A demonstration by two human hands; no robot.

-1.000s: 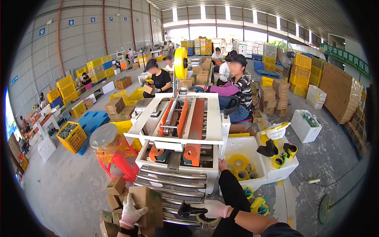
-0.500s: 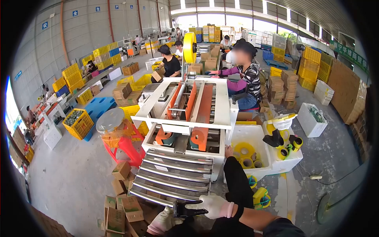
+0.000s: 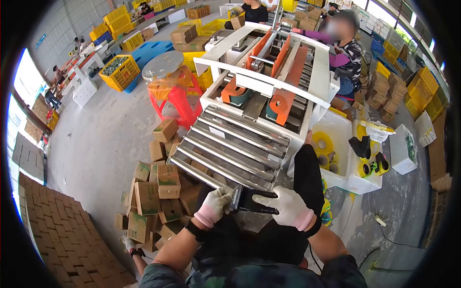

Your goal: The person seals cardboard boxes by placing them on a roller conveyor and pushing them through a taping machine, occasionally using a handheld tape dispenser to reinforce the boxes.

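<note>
Both my hands wear pale work gloves with pink cuffs and hold a black, flat, rectangular device over my lap. My left hand is closed at its left end, where a greyish edge shows. From the right, my right hand grips the device, with fingers lying across its face. I cannot make out exactly what the device is. Just beyond it are the metal rollers of a short conveyor, joined to a white box-sealing machine.
Cardboard boxes lie heaped left of the rollers, and another person's gloved hand reaches to them. A red stool stands by the machine. Tape rolls sit in a white foam bin. A co-worker sits beyond.
My view has tilted down and turned left, so the machine appears higher and further right. My left hand has come up to the device's left end. Another person's hand now shows by the boxes.
</note>
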